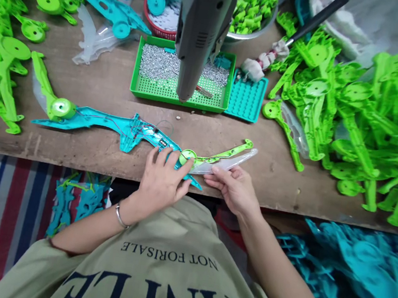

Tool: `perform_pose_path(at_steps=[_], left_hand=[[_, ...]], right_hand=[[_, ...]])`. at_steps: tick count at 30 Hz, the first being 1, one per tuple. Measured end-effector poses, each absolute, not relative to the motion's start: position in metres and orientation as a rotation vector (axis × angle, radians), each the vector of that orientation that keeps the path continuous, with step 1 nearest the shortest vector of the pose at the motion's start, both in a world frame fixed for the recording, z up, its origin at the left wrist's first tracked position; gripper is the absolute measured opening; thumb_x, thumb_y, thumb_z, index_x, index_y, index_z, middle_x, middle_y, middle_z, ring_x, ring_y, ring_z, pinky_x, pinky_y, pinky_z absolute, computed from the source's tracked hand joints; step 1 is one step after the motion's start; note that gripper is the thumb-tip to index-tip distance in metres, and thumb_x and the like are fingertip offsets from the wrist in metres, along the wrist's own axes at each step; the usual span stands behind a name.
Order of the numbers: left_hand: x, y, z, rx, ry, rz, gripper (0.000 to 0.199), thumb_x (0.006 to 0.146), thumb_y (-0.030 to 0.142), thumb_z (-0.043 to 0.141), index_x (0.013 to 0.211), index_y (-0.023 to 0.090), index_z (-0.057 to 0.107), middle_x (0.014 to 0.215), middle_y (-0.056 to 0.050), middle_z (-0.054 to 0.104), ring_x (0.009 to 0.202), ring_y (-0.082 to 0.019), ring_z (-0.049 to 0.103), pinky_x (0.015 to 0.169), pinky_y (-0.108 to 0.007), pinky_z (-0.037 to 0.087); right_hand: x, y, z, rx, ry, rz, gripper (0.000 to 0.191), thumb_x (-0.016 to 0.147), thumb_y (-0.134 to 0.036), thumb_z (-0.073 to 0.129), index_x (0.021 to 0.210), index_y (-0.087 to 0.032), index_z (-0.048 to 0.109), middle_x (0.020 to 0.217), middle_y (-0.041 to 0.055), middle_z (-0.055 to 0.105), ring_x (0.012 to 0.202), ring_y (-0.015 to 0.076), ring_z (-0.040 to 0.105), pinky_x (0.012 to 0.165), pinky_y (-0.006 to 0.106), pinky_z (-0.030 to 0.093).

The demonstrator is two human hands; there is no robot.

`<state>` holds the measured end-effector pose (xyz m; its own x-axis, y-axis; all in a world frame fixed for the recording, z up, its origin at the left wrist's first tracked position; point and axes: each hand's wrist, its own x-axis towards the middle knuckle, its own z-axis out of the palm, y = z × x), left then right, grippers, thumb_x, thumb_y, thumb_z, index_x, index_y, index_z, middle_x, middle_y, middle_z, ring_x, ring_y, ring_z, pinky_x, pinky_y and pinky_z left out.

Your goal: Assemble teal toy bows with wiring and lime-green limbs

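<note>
A long blue plastic body (pixel 109 120) with thin wires inside lies across the table near its front edge. At its left end is a green arm piece (pixel 62 108) with a round hub; another green arm piece (pixel 220 156) joins it at the right. My left hand (pixel 164 180) rests over the body's right part, fingers spread, fingertips touching the blue shell and the right green hub. Between the thumb and fingers of my right hand (pixel 233 187) is a clear plastic blade (pixel 237 160), which lies along the right green arm, its inner end beside the hub.
A grey electric screwdriver (pixel 202 33) hangs above a green tray (pixel 147 93) of screws. Beside the tray is a blue tray (pixel 246 98). Green parts pile up left (pixel 1 82) and right (pixel 388 118); a black-handled tool (pixel 317 19) lies behind.
</note>
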<state>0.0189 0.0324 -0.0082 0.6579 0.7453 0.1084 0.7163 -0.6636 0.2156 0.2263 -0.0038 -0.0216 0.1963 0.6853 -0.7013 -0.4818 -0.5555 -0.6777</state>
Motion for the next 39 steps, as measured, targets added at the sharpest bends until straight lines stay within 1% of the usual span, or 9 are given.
perform_pose_path(at_steps=[5, 8, 15, 18, 20, 23, 27, 32, 39], left_hand=[[0.021, 0.033, -0.008, 2.727, 1.231, 0.266, 0.041, 0.097, 0.040, 0.062, 0.133, 0.024, 0.068, 0.124, -0.016, 0.065, 0.122, -0.037, 0.054, 0.105, -0.057, 0.043], [0.023, 0.033, -0.010, 2.753, 1.271, 0.293, 0.035, 0.100, 0.040, 0.059, 0.129, 0.025, 0.071, 0.118, -0.014, 0.067, 0.118, -0.036, 0.055, 0.103, -0.055, 0.044], [0.027, 0.035, -0.011, 2.790, 1.336, 0.329, 0.029, 0.101, 0.034, 0.059, 0.123, 0.024, 0.074, 0.115, -0.014, 0.068, 0.113, -0.035, 0.056, 0.100, -0.053, 0.045], [0.027, 0.036, -0.011, 2.808, 1.332, 0.337, 0.029, 0.101, 0.035, 0.059, 0.122, 0.025, 0.075, 0.113, -0.014, 0.069, 0.113, -0.035, 0.056, 0.100, -0.052, 0.044], [0.026, 0.037, -0.011, 2.814, 1.329, 0.342, 0.029, 0.100, 0.036, 0.059, 0.122, 0.025, 0.075, 0.114, -0.014, 0.069, 0.113, -0.036, 0.056, 0.100, -0.052, 0.044], [0.026, 0.037, -0.012, 2.807, 1.336, 0.323, 0.030, 0.100, 0.037, 0.059, 0.123, 0.025, 0.074, 0.116, -0.014, 0.069, 0.114, -0.035, 0.056, 0.101, -0.052, 0.043], [0.025, 0.035, -0.011, 2.768, 1.319, 0.276, 0.035, 0.100, 0.042, 0.060, 0.127, 0.025, 0.073, 0.120, -0.015, 0.067, 0.119, -0.036, 0.054, 0.104, -0.053, 0.042], [0.024, 0.034, -0.012, 2.708, 1.289, 0.257, 0.039, 0.098, 0.046, 0.062, 0.130, 0.025, 0.071, 0.121, -0.015, 0.066, 0.120, -0.037, 0.053, 0.105, -0.055, 0.041], [0.024, 0.035, -0.012, 2.723, 1.303, 0.300, 0.037, 0.098, 0.041, 0.061, 0.128, 0.023, 0.072, 0.119, -0.017, 0.067, 0.118, -0.037, 0.053, 0.103, -0.055, 0.041]], right_hand=[[0.226, -0.001, -0.019, -1.602, -0.255, 1.538, 0.061, 0.047, -0.046, 0.101, 0.087, -0.017, 0.066, 0.071, 0.0018, 0.078, 0.061, 0.0154, 0.076, 0.061, 0.022, 0.066], [0.226, 0.000, -0.017, -1.699, -0.281, 1.545, 0.057, 0.050, -0.045, 0.100, 0.087, -0.016, 0.067, 0.068, 0.0026, 0.077, 0.059, 0.0161, 0.075, 0.057, 0.022, 0.065], [0.242, 0.011, -0.012, -1.835, -0.321, 1.646, 0.036, 0.079, -0.041, 0.088, 0.076, -0.017, 0.061, 0.058, 0.0040, 0.073, 0.047, 0.0139, 0.069, 0.045, 0.020, 0.059], [0.264, 0.024, -0.010, -1.813, -0.269, 1.489, 0.033, 0.090, -0.040, 0.079, 0.074, -0.018, 0.060, 0.055, 0.0031, 0.071, 0.045, 0.0130, 0.068, 0.044, 0.019, 0.059], [0.276, 0.031, -0.008, -1.795, -0.236, 1.411, 0.031, 0.093, -0.036, 0.076, 0.073, -0.017, 0.060, 0.055, 0.0027, 0.070, 0.045, 0.0120, 0.067, 0.045, 0.018, 0.058], [0.281, 0.036, -0.007, -1.749, -0.231, 1.423, 0.025, 0.093, -0.027, 0.075, 0.076, -0.017, 0.061, 0.058, 0.0024, 0.071, 0.047, 0.0112, 0.068, 0.047, 0.016, 0.058], [0.275, 0.031, -0.013, -1.681, -0.222, 1.448, 0.022, 0.085, -0.021, 0.082, 0.081, -0.018, 0.060, 0.064, 0.0002, 0.074, 0.053, 0.0123, 0.072, 0.051, 0.017, 0.061], [0.278, 0.029, -0.022, -1.687, -0.259, 1.454, 0.033, 0.076, -0.025, 0.091, 0.081, -0.019, 0.060, 0.064, 0.0006, 0.074, 0.055, 0.0147, 0.074, 0.052, 0.020, 0.063], [0.285, 0.033, -0.019, -1.774, -0.358, 1.501, 0.035, 0.073, -0.029, 0.094, 0.074, -0.017, 0.061, 0.059, 0.0036, 0.073, 0.047, 0.0142, 0.070, 0.045, 0.019, 0.060]])
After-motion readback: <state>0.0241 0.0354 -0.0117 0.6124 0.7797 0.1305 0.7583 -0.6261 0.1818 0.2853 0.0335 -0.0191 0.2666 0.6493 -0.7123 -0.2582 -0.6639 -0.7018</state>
